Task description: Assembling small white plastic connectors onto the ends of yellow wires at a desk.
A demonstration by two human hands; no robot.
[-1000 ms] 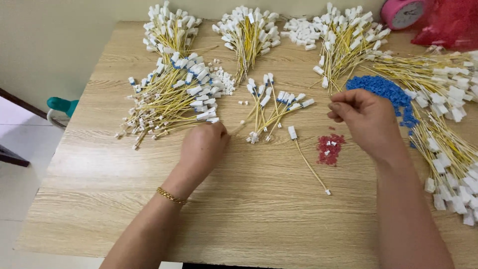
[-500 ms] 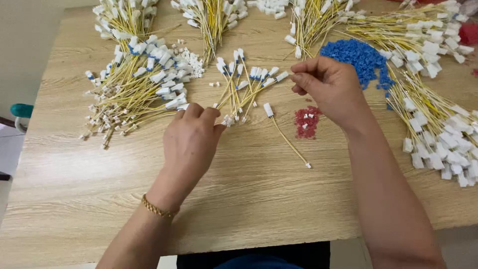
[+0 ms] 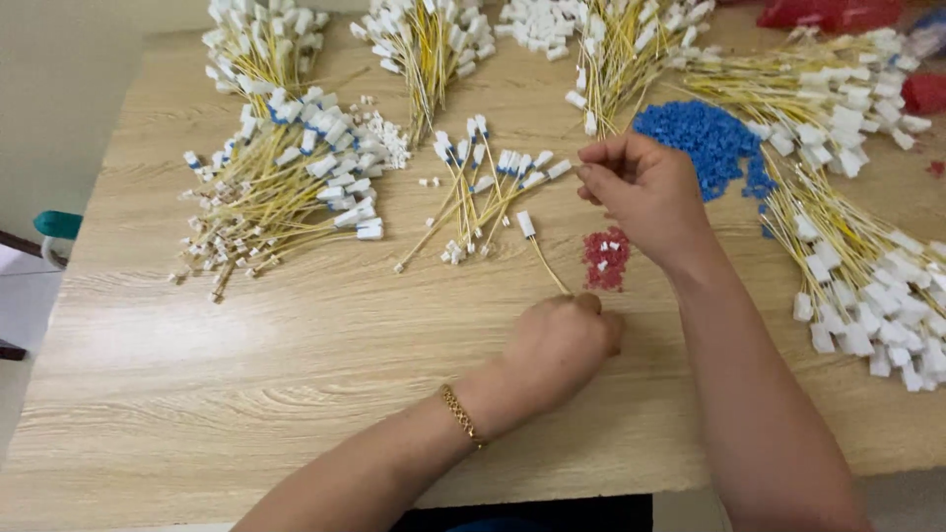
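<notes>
My left hand (image 3: pixel 560 345) lies knuckles-up on the wooden table (image 3: pixel 246 394), its fingers closed on the near end of a single yellow wire (image 3: pixel 545 261) that carries a white connector (image 3: pixel 526 224) at its far end. My right hand (image 3: pixel 645 192) hovers just beyond a small heap of red pieces (image 3: pixel 605 259), fingertips pinched together; nothing shows between them. A pile of small blue pieces (image 3: pixel 705 143) lies right behind that hand. A fan of a few finished wires with blue-and-white connectors (image 3: pixel 483 192) lies left of it.
Big bundles of yellow wires with white connectors lie at the left (image 3: pixel 281 192), along the back (image 3: pixel 429 39) and down the right side (image 3: pixel 867 266). Loose white connectors (image 3: pixel 537 22) sit at the back. A red bag (image 3: pixel 833 12) is at the far right corner.
My left hand has moved right from the small fan of wires to the near end of the single wire and closed on it. The right hand has stayed by the blue pile.
</notes>
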